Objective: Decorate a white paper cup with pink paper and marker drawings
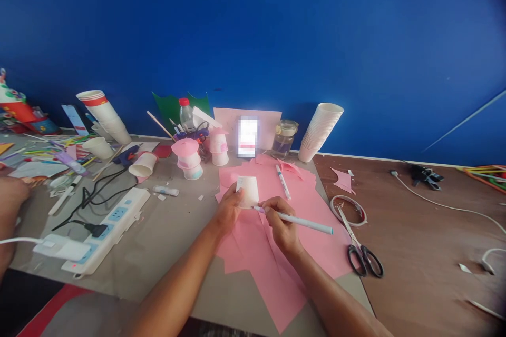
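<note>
My left hand [228, 211] is closed round a small white paper cup [249, 189] that stands upside down on a sheet of pink paper [272, 237]. My right hand [281, 224] pinches a pale blue marker pen [300, 220], its tip touching the paper at the cup's base. A second white pen [282, 181] lies on the pink paper just beyond the cup.
Black-handled scissors [361, 250] and a tape ring [348, 208] lie to the right. A tilted stack of white cups [320, 131], a jar [283, 138], a lit phone [247, 137], pink-topped cups [188, 158] and a power strip [106, 229] surround the work spot. Another person's hand [11, 195] shows at far left.
</note>
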Demonstrator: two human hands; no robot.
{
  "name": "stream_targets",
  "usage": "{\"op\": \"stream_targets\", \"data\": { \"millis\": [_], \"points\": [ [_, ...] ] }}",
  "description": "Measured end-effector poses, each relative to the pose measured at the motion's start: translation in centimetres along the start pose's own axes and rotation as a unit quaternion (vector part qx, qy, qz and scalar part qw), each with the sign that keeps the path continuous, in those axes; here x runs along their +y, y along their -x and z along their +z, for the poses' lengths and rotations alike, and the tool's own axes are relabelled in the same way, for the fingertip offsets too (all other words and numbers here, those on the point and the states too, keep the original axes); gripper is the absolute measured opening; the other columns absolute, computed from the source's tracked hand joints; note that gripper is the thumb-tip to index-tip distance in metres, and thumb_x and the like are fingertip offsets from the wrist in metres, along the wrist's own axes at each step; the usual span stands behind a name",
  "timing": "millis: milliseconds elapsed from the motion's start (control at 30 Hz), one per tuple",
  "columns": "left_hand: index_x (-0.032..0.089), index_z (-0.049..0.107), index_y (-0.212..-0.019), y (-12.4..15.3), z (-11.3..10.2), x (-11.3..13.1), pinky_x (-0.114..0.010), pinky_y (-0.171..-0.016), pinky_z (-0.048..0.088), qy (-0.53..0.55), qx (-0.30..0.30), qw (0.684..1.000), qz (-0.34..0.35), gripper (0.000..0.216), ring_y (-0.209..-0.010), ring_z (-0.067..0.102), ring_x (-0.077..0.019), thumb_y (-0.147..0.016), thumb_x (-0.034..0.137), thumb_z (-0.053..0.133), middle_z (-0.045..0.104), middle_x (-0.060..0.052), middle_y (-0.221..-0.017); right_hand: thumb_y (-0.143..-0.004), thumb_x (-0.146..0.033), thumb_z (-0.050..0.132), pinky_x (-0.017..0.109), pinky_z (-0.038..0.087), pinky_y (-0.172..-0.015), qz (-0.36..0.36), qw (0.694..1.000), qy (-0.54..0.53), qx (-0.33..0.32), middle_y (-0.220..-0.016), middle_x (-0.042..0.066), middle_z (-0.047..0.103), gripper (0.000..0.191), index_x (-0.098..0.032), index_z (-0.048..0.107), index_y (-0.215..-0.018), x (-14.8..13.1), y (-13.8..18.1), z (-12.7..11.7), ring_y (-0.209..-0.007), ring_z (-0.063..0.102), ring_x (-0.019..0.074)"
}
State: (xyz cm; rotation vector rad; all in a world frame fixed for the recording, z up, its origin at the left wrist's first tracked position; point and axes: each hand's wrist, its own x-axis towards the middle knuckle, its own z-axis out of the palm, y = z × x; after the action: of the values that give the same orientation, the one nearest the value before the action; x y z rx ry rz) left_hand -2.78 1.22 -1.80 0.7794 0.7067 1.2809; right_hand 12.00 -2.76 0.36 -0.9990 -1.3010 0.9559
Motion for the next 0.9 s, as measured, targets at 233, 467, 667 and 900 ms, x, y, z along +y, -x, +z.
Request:
{"op": "stream_targets", "data": {
  "millis": [233,467,667,900],
  "points": [
    [0.017,0.066,-0.095,-0.08,0.01,0.05,-0.025,-0.068,0.044,0.003,0.007,1.0,-0.006,0.03,-0.076,0.053,-0.0139,-0.076,0.039,0.072,0.06,-0.002,-0.083,-0.079,-0.026,0.053,0.026,0.033,-0.048,-0.001,0.999,0.032,0.026,-0.051,-0.005,0.045,0.013,-0.021,0.054,-0.067,0.18,-0.17,0.02,-0.049,0.039,0.0126],
    [0.017,0.066,-0.094,-0.17,0.05,0.12,-0.025,-0.072,0.045,0.008,-0.002,1.0,-0.004,0.03,-0.078,0.056,-0.0146,-0.076,0.04,0.073,0.062,-0.002,-0.083,-0.08,-0.027,0.052,0.029,0.042,-0.057,0.01,1.0,-0.013,0.022,-0.048,-0.006,0.042,0.016,-0.022,0.054,-0.065,0.39,-0.19,-0.26,-0.049,0.041,0.013],
    [0.017,0.066,-0.093,-0.13,-0.05,0.1,-0.026,-0.067,0.044,0.002,0.0,1.0,-0.006,0.029,-0.073,0.055,-0.014,-0.077,0.04,0.072,0.061,-0.002,-0.079,-0.077,-0.026,0.052,0.027,0.037,-0.05,0.017,1.0,-0.006,0.002,-0.052,-0.004,0.049,0.014,-0.021,0.056,-0.065,0.16,-0.12,-0.18,-0.047,0.039,0.0118],
    [0.017,0.066,-0.096,-0.07,-0.03,0.09,-0.026,-0.066,0.043,-0.001,0.005,1.0,-0.009,0.032,-0.071,0.054,-0.0137,-0.076,0.041,0.072,0.06,-0.001,-0.08,-0.075,-0.025,0.052,0.025,0.032,-0.046,0.033,0.999,0.001,0.0,-0.054,-0.004,0.049,0.013,-0.02,0.056,-0.064,-0.01,-0.25,-0.03,-0.048,0.038,0.0113]
  ]
}}
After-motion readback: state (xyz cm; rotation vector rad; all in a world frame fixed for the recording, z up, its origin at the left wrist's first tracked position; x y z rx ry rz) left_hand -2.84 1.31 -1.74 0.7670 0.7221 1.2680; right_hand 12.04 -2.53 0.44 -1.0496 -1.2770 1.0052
